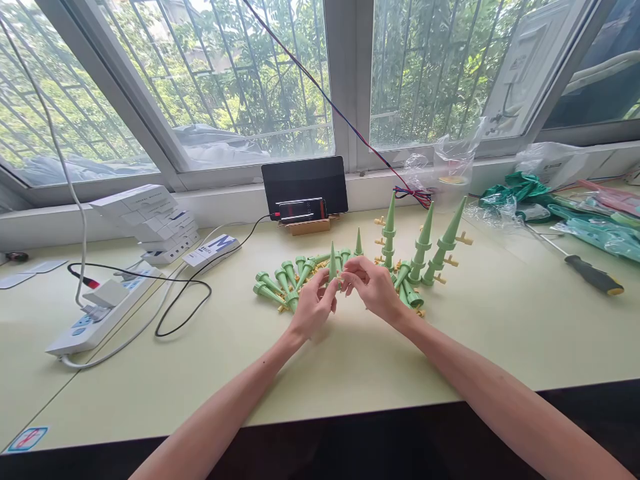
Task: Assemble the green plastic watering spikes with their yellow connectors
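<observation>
Holding the spike point(333, 261) near upright, tip up, my left hand point(314, 305) is half curled about its base, inward of the bench's point(350, 393) front edge. My right hand point(376, 287) adjoins its right flank, fingertips bunched; I cannot tell whether they grip anything.

A green spike point(333, 263) is held upright by the left hand point(314, 305), its side met by the right hand point(373, 287); stacked spikes point(423, 248) are ranged rightward.
</observation>
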Motion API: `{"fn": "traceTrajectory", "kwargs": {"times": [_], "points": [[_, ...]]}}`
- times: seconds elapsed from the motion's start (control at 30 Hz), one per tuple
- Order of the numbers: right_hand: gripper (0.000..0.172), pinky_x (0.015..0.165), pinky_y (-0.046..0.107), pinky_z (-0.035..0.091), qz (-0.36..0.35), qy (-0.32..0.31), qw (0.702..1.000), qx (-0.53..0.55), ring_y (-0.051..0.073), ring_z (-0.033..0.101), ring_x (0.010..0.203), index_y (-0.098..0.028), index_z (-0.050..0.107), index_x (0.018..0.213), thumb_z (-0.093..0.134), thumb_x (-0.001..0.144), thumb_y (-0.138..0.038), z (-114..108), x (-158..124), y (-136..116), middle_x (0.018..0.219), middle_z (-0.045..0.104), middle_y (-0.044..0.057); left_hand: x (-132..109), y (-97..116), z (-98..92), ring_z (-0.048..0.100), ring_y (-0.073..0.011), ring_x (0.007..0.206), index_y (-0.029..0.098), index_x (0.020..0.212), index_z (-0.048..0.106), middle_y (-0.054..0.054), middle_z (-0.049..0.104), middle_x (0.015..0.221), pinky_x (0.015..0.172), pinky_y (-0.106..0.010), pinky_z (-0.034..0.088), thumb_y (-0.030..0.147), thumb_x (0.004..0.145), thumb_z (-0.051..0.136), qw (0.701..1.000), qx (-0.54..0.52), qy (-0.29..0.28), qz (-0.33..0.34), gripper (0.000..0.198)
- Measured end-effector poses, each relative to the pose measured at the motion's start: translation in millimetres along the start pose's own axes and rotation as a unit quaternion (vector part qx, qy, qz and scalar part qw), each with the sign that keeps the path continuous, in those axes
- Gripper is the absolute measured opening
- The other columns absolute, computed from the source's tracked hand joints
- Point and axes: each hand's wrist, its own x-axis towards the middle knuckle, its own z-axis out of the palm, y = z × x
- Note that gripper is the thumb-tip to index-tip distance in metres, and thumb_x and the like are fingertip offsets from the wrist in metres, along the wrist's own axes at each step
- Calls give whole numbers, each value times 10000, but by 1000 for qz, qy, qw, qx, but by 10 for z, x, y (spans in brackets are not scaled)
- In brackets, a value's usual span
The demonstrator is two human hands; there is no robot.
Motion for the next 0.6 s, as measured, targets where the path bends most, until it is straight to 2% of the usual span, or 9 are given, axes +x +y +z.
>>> {"fn": "traceTrajectory", "kwargs": {"times": [0.43,0.6], "points": [[247,441,233,505,40,-2,999,-18,135,634,465,-198,566,827,546,934,-420,-20,-1,-51,574,589,-33,-12,-44,15,482,-45,465,189,1024,526,-16,609,894,446,-212,411,459,901,565,1000,17,1,4,300],[237,465,226,492,35,-1,999,-41,124,615,456,-192,573,841,520,952,-394,-29,-4,-61,556,581,-37,0,-38,31,489,-46,480,186,1026,542,-37,625,952,446,-213,420,453,892,577,1000,13,12,7,301]]}}
